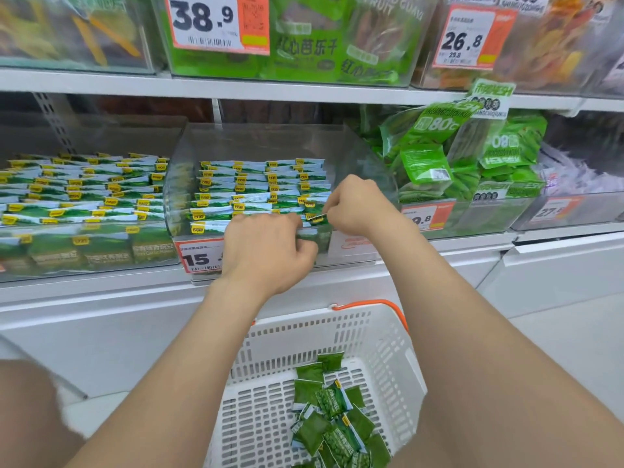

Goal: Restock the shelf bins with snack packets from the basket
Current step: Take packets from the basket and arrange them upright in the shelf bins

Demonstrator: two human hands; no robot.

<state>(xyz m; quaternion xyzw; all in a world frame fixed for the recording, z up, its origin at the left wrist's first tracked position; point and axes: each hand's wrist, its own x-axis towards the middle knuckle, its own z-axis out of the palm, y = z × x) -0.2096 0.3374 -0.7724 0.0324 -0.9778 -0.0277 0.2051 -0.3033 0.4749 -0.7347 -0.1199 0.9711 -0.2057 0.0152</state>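
1. My left grip (266, 248) is curled over the front row (206, 228) of packets in the middle bin (263, 138), fingers behind and thumb in front, holding them.
2. My right grip (358, 204) is narrow, pinching one packet (317, 218) by its top edge at the right front of the same bin, just beside my left fingers.
3. The middle bin is clear plastic. It holds rows of green-and-white packets standing on edge, each with a small yellow logo too small to read.
4. The basket (381, 349) sits below my arms. It is white and slotted, with an orange handle (371, 302), and loose green packets (334, 413) are heaped at its near right side.
5. The left bin (101, 130) holds the same kind of packets, packed in rows. The right bin (472, 219) holds larger green bags (449, 153), piled loosely and marked "80".
6. Price tags read "38.9" (202, 18) and "26.8" (462, 38) on the upper bins. The middle bin's tag (199, 258) shows "15", and my left grip covers the rest.
7. An upper bin holds green bags (304, 45) printed "FRUIT GUAVA".
8. The shelf (101, 288) is white, and the floor (574, 349) to the right is pale.
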